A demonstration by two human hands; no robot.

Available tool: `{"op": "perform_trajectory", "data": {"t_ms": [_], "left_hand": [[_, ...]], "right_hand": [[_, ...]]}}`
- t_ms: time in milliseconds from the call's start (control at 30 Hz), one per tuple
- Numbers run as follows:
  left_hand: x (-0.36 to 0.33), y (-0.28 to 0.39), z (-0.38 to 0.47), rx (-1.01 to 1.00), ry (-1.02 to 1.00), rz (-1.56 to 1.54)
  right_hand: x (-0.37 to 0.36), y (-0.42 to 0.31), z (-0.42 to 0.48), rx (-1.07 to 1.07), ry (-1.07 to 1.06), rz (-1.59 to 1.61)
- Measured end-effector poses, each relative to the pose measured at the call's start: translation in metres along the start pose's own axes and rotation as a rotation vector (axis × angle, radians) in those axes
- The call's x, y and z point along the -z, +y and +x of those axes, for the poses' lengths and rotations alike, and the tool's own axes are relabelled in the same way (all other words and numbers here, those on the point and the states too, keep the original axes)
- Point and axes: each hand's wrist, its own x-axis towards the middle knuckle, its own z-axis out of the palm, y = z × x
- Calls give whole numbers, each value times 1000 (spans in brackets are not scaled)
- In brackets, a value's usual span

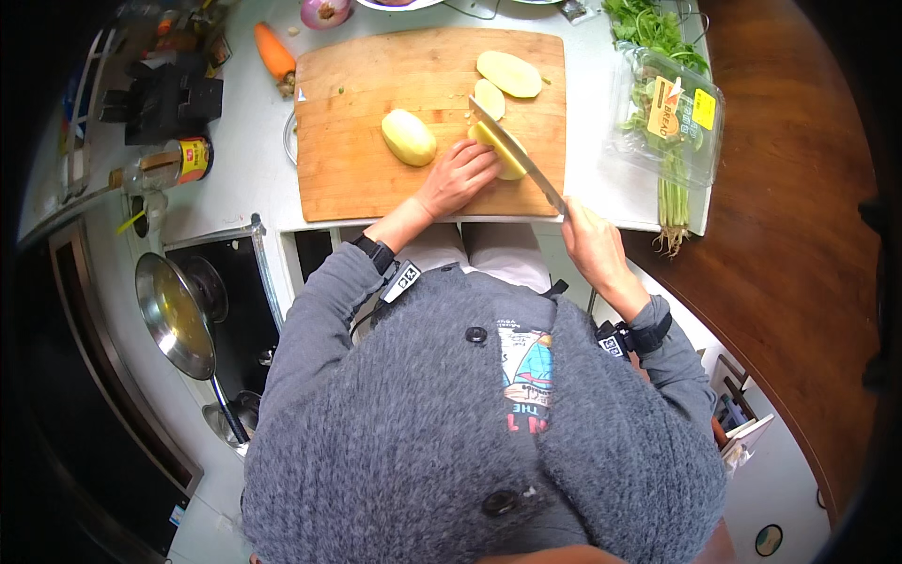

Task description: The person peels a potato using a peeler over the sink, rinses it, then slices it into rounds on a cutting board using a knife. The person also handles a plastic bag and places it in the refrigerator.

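My left hand (461, 176) presses its fingertips on a peeled potato (486, 135) at the right part of a wooden cutting board (345, 187). My right hand (593, 243) grips the handle of a kitchen knife (541, 182) just past the board's front right edge. Its blade slants across the potato close to my left fingertips, with pale potato showing on both sides. How deep the edge sits is hidden. Beyond the blade tip lie a small potato slice (490, 101) and a larger cut potato piece (509, 74). Left of my left hand rests another peeled potato (409, 137).
A carrot (273, 53) and a red onion (325, 13) lie behind the board at left. On the right, a clear plastic clamshell (669, 120) rests over leafy greens (655, 32). A glass jar (161, 168) lies at left, and a metal pan (176, 317) stands by the stove.
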Motion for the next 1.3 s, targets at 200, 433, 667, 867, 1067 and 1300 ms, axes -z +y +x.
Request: {"op": "perform_trajectory", "data": {"t_ms": [200, 433, 667, 867, 1067, 1300], "left_hand": [[-4, 0, 6, 51, -34, -16], [-4, -4, 12, 48, -75, -14], [1, -4, 14, 55, -80, -48], [2, -6, 15, 67, -74, -89], [2, -6, 14, 35, -40, -89], [7, -2, 3, -16, 125, -73]], "right_hand": [[4, -7, -1, -8, -50, -73], [5, -11, -4, -48, -69, -81], [3, -6, -5, -56, -96, -71], [-19, 1, 15, -54, -125, -60], [-28, 6, 25, -61, -118, 11], [-7, -10, 14, 21, -10, 94]]}}
